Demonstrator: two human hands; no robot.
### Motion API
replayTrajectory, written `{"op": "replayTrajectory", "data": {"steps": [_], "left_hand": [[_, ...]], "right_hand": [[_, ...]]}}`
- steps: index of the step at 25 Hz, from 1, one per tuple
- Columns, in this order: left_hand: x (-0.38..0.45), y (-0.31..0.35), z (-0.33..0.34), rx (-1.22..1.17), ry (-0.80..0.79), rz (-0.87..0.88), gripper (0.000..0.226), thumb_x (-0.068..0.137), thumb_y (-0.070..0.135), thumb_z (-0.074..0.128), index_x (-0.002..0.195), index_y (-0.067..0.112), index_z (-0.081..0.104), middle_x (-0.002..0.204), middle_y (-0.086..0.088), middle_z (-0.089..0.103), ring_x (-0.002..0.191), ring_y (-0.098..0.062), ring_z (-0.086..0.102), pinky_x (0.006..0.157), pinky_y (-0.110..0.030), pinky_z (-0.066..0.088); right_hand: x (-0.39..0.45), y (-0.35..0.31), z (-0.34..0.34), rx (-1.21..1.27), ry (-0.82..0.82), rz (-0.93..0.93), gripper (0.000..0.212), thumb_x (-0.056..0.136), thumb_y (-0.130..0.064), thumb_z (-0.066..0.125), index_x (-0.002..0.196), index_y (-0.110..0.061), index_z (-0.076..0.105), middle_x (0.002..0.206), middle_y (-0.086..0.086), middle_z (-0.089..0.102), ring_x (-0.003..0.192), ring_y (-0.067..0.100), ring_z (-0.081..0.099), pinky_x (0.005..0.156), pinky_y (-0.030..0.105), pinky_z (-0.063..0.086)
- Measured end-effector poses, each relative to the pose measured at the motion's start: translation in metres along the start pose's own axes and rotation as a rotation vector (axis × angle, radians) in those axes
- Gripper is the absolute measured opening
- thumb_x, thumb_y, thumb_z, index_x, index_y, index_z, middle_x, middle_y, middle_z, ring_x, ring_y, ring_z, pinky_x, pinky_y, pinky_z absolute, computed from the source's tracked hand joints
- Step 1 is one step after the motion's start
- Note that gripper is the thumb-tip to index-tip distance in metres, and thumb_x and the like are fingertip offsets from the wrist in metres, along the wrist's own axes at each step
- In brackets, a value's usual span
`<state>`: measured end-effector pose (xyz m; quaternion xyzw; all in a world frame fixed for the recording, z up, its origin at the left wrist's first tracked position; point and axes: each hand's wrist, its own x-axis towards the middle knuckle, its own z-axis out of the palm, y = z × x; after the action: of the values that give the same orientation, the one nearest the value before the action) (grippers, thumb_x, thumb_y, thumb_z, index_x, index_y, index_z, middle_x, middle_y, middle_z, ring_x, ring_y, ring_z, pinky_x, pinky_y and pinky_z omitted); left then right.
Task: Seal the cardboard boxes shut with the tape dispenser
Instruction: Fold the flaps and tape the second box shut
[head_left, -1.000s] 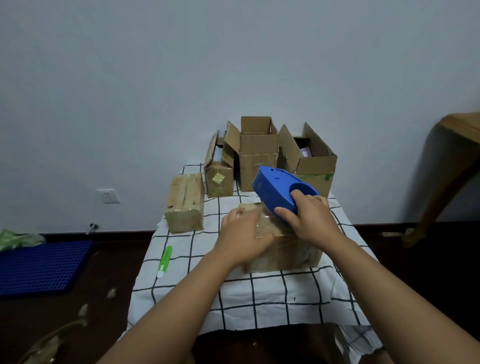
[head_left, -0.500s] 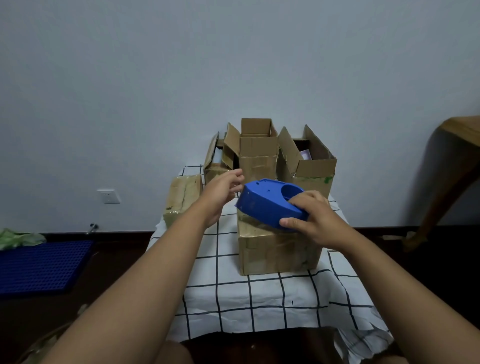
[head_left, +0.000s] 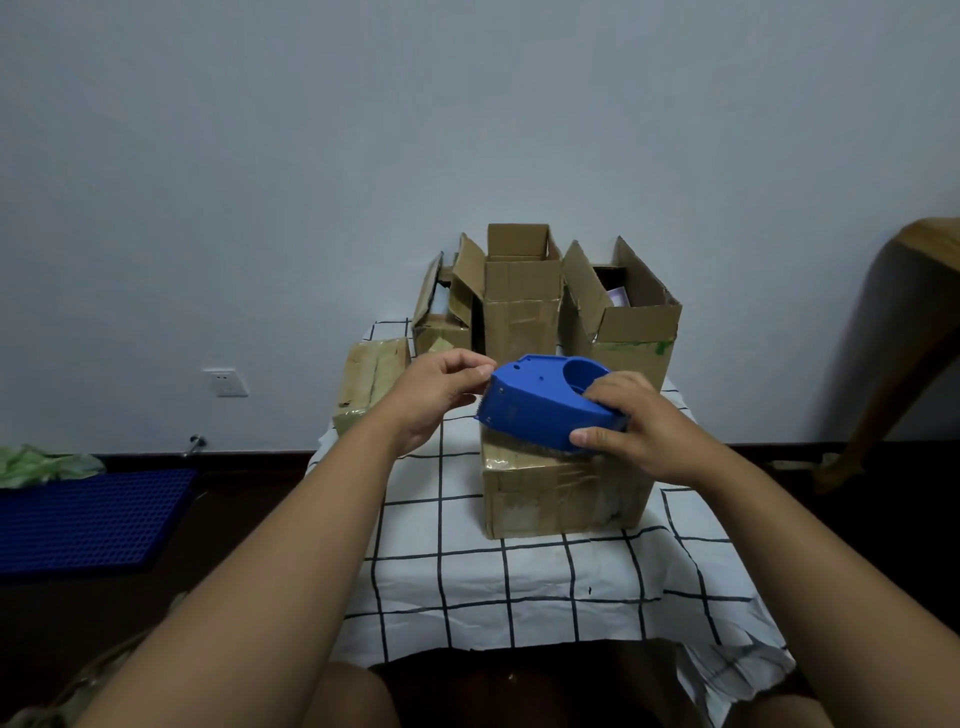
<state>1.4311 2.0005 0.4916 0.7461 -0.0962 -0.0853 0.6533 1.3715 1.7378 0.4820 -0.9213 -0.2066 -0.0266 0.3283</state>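
At frame centre, the right hand grips the blue tape dispenser, fingers curled round its rear, just above the closed cardboard box on the checked tablecloth. The left hand pinches thumb and fingertips together at the dispenser's serrated front end. Three open cardboard boxes stand behind, against the wall.

Blue tape dispenser, brown cardboard boxes — white tablecloth, black grid lines — blue mat.
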Motion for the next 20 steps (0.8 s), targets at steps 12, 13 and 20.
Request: {"op": "replayTrajectory", "data": {"steps": [12,13,20], "left_hand": [[-0.004,0.025,0.027,-0.065,0.253,0.008,0.019,0.099,0.008,0.052,0.087,0.011,0.066,0.094,-0.009,0.069,0.085,-0.017,0.064,0.084,-0.034,0.058],[-0.007,0.027,0.028,-0.086,0.259,-0.008,0.020,0.099,0.006,0.052,0.085,0.010,0.066,0.092,-0.010,0.069,0.085,-0.018,0.065,0.085,-0.035,0.058],[-0.018,0.027,0.033,-0.207,0.288,-0.159,0.018,0.093,-0.005,0.051,0.087,-0.001,0.068,0.092,-0.016,0.072,0.085,-0.023,0.066,0.082,-0.034,0.059]], "right_hand": [[0.009,-0.037,-0.053,0.197,0.214,0.082,0.018,0.084,-0.033,0.077,0.101,-0.035,0.073,0.100,-0.013,0.068,0.088,0.006,0.065,0.073,0.024,0.050],[0.010,-0.039,-0.055,0.197,0.210,0.093,0.015,0.084,-0.033,0.076,0.098,-0.035,0.073,0.097,-0.012,0.069,0.087,0.007,0.065,0.073,0.026,0.051],[0.026,-0.046,-0.066,0.045,0.052,0.161,0.043,0.074,-0.062,0.075,0.107,-0.034,0.071,0.098,-0.013,0.068,0.090,0.010,0.066,0.079,0.032,0.056]]}}
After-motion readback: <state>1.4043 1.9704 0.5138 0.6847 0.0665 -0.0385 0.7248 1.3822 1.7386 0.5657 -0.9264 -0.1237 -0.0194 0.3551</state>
